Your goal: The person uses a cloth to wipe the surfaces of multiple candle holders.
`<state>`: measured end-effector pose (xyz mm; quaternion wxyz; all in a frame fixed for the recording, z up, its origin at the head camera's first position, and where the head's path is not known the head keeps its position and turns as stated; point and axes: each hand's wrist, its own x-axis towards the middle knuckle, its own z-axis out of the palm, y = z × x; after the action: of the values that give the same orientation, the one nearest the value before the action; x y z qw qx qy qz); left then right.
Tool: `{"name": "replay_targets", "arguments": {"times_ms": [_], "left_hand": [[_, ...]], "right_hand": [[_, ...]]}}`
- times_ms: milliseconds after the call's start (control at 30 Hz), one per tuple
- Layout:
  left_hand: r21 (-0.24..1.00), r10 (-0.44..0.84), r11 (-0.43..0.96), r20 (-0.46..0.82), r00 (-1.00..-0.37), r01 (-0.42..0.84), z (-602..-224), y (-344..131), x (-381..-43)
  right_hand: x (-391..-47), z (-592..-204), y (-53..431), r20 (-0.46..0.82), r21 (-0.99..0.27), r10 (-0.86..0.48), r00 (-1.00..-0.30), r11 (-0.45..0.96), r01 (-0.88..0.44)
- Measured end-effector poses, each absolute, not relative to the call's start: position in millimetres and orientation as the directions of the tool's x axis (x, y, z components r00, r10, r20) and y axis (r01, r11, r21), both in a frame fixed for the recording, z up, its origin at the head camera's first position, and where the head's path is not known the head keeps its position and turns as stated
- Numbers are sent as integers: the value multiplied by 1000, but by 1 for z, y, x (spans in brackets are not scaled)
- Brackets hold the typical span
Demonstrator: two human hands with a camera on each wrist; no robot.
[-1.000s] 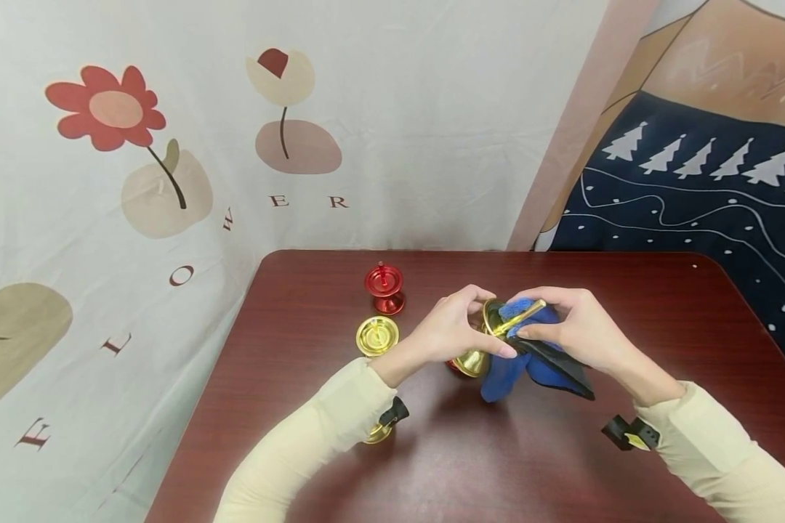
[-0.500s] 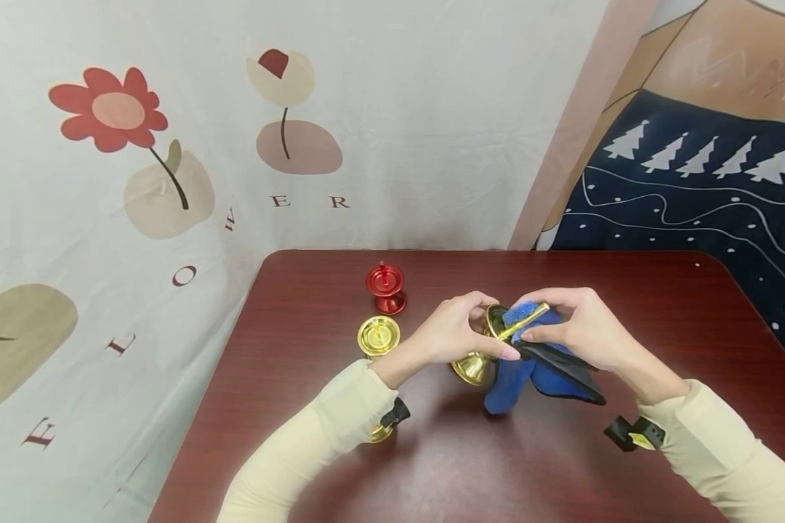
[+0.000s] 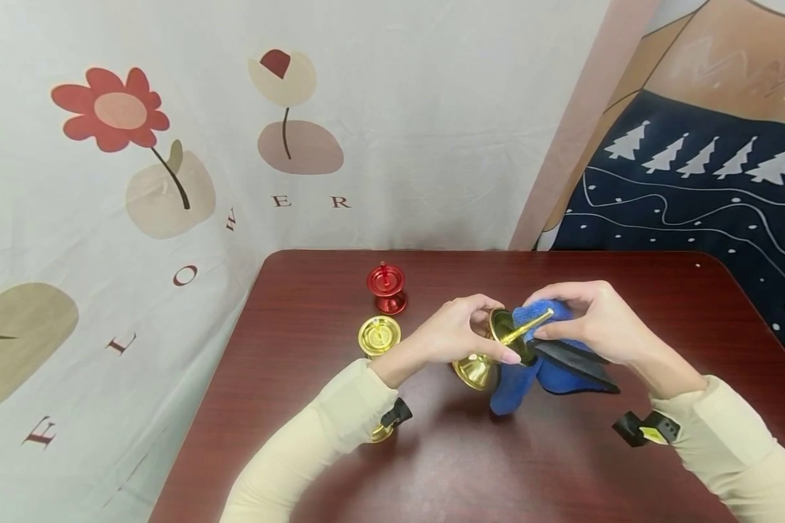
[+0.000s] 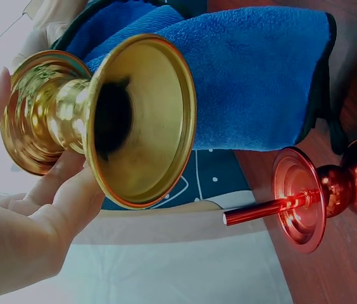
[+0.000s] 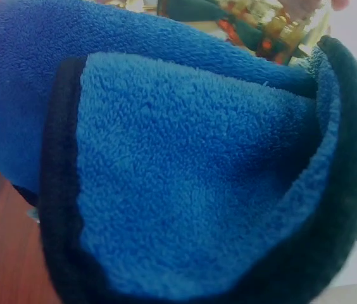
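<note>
My left hand (image 3: pixel 454 330) grips a shiny gold candle holder (image 3: pixel 476 370) round its upper dish, tilted so that its central post points up and to the right. The left wrist view looks into the holder's hollow foot (image 4: pixel 144 120). A blue plush cloth (image 3: pixel 515 388) with a dark backing and black edging is pinched in my right hand (image 3: pixel 592 319), the thumb and fingers close to the post. Part of the cloth lies at the dish, and the rest hangs below. In the right wrist view the cloth (image 5: pixel 185 164) hides the right fingers.
A red candle holder (image 3: pixel 388 287) stands at the back of the dark red-brown table (image 3: pixel 301 305). In front of it is another gold holder (image 3: pixel 379 335). One more gold piece (image 3: pixel 381 434) shows partly under my left sleeve. A printed fabric backdrop (image 3: pixel 425 145) hangs behind the table.
Both hands have shifted slightly right with the gold candle holder and the cloth. The right hand has drawn a little away from the dish, so more of its inside shows.
</note>
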<state>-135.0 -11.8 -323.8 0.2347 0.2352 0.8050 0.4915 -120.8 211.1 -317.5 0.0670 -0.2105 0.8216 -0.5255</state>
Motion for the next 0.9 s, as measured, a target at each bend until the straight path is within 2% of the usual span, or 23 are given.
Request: {"name": "replay_targets", "arguments": {"times_ms": [267, 467, 633, 900], "left_hand": [[937, 648, 308, -79, -758, 165, -324, -19, -137], [948, 688, 248, -26, -725, 202, -319, -24, -142], [934, 716, 289, -64, -695, 212, -312, -22, -144], [936, 686, 340, -182, -704, 90, -313, -17, -143]], "right_hand": [[-116, -303, 219, 132, -891, -352, -927, 367, -266], [-116, -302, 217, 116, -886, -357, -927, 385, -259], [-120, -307, 209, 93, -863, -384, -919, 429, -267], [-124, -318, 201, 86, -834, -485, -870, 442, -329]]}}
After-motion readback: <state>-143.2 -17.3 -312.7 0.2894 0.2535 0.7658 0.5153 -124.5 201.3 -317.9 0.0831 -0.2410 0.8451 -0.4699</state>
